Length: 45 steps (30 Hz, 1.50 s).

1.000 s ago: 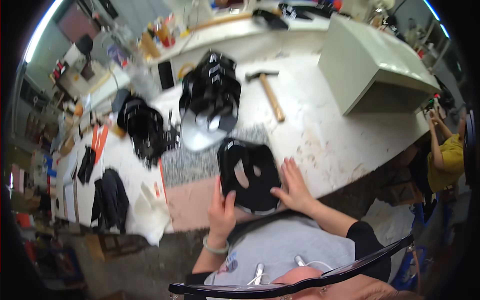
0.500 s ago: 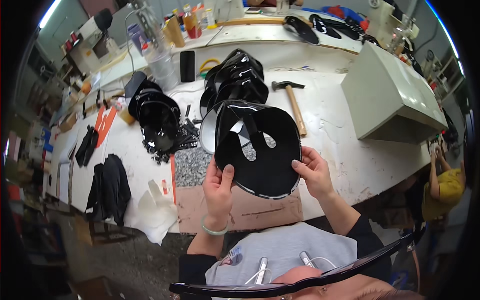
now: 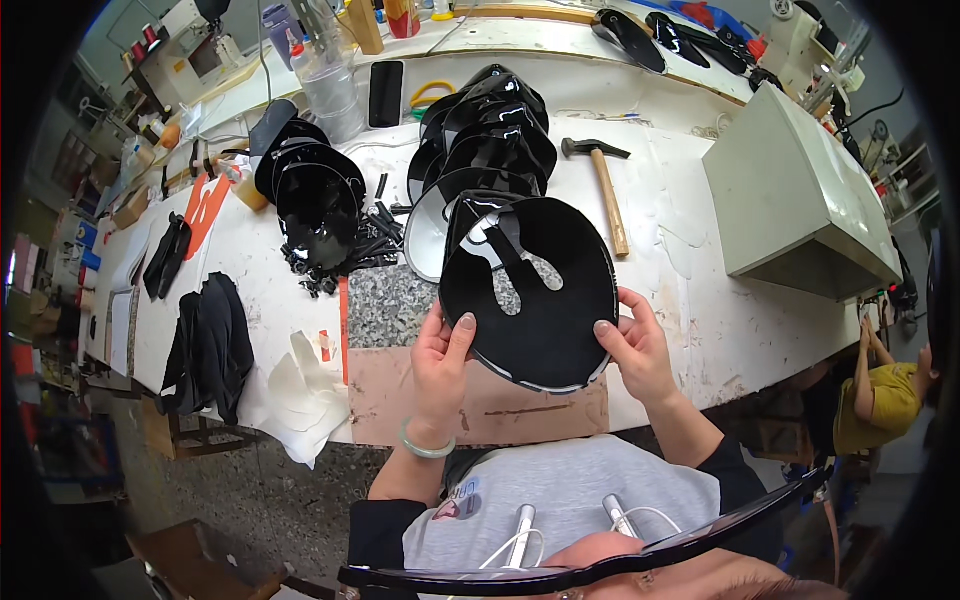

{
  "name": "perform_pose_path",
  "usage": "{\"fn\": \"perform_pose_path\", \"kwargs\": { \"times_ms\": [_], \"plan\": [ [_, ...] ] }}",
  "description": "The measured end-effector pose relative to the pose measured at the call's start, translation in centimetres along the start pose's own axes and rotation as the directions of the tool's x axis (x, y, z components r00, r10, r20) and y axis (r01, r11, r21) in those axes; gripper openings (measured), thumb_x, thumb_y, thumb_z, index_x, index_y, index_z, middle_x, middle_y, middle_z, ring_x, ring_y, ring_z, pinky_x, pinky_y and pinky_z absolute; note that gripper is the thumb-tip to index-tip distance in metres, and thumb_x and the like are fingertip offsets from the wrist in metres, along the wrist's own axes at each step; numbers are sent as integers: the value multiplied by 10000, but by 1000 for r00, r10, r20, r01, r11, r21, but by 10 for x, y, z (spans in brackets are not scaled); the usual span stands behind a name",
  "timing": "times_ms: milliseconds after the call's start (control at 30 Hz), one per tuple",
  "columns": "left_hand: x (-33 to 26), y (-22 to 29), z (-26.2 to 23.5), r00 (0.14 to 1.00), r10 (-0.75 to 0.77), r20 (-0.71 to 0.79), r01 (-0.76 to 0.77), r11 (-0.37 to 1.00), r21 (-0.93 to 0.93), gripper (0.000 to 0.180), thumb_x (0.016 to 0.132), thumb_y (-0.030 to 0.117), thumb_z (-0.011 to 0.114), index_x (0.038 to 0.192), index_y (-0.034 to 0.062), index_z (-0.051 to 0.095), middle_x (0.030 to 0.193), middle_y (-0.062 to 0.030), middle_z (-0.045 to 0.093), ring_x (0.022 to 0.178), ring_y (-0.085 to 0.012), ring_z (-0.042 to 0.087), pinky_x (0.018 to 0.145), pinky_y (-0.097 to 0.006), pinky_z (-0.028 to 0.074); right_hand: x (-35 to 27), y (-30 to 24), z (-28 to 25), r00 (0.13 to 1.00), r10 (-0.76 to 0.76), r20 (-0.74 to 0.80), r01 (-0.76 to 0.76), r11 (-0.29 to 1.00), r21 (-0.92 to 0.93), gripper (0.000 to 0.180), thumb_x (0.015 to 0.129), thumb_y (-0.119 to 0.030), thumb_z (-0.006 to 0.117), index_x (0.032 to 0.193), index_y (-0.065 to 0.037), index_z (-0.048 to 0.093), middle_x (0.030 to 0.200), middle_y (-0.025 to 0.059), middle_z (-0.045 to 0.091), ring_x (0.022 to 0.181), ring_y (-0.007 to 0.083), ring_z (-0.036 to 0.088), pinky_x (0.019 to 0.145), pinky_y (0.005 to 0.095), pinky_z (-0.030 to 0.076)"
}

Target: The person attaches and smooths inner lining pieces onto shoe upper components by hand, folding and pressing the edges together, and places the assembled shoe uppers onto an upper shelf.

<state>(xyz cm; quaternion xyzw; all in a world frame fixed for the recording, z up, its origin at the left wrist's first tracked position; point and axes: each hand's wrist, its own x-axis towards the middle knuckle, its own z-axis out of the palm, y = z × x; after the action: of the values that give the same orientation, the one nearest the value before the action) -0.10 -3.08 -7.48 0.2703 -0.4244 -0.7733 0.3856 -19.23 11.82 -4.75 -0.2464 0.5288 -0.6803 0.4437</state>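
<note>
Between my two hands is a black curved shell piece, matt inside and glossy on its outer edge, with long rounded cut-outs and a strip between them. My left hand pinches its near left rim, thumb on the inner face. On the opposite rim my right hand grips the same way; fingers of both hands are partly hidden behind the piece. Directly beyond it stands a row of similar glossy black shells, nested together. Below the held piece lie a speckled stone slab and a pinkish-brown board.
A hammer lies right of the nested shells, near a large pale metal hood. To the left are more black shells, small black scraps, black cloth-like pieces and a white sheet. A person in yellow is at far right.
My view has shifted, so the table's things sit a little differently in the picture. Both hands keep their hold on the shell piece, which has tilted slightly.
</note>
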Motion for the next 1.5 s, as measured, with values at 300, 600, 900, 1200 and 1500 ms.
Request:
{"fn": "perform_pose_path", "kwargs": {
  "times_ms": [300,600,900,1200,1500],
  "plan": [
    [-11,-5,1,977,-104,185,84,990,109,615,956,82,589,1477,-21,280,1114,-83,621,964,-118,600,864,-248,490,-16,11,-27,997,-12,-79,14,1000,27,478,956,-65,586,1349,45,338,988,123,682,864,120,647,784,244,520],
    [-10,-28,9,900,-98,426,212,950,-229,664,940,253,627,1473,19,307,1408,-126,473,1284,-270,480,1062,-412,392,9,-30,-11,529,-542,653,795,46,-605,392,650,7,722,1040,-20,697,783,58,593,602,202,562,506,307,453],
    [-22,-27,1,836,-503,218,548,766,-337,317,939,35,555,1252,19,511,1118,-98,638,1062,-218,614,926,-388,526,12,28,-4,866,-287,409,493,629,-601,284,798,-148,740,1037,-19,658,966,98,671,822,260,658,716,334,536],
    [-38,-35,-14,858,-467,212,494,865,-92,276,931,57,587,1203,21,559,1062,-69,659,1034,-175,615,935,-318,489,14,28,7,949,196,248,-5,794,-609,543,818,-194,764,1259,39,549,853,102,707,520,122,589,515,260,483],
    [-35,-39,-10,994,-90,-62,97,986,134,664,867,-58,620,1427,9,269,1310,-143,487,1168,-216,525,996,-339,460,14,28,22,929,303,212,-270,948,-170,228,856,-44,704,1052,24,612,703,22,630,458,51,509,386,226,393]
  ]
}}
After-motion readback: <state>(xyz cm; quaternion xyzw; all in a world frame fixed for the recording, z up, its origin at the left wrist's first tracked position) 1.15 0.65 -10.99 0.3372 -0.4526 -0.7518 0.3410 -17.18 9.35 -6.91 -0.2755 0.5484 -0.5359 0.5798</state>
